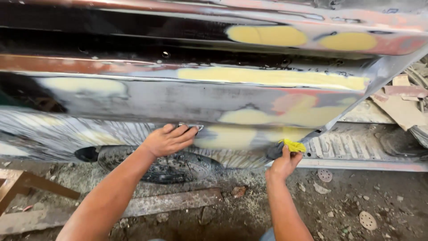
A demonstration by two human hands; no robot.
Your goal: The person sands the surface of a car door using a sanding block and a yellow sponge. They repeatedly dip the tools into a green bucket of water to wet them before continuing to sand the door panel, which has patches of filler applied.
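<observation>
A sanded car body panel (178, 102) fills the view, bare grey metal with patches of yellow filler (267, 76) and red primer. My left hand (168, 139) presses a thin metal spreader (192, 127) flat against the panel's lower part, beside a yellow filler patch. My right hand (284, 161) is lower and to the right, pinching a dark board with a lump of yellow filler (294, 145) on it, near the panel's bottom edge.
A dark tyre (160, 167) lies under the panel. A wooden plank (147, 205) and a brown frame (18, 185) sit on the dirt floor at left. Used sanding discs (368, 219) and cardboard scraps (401, 107) lie at right.
</observation>
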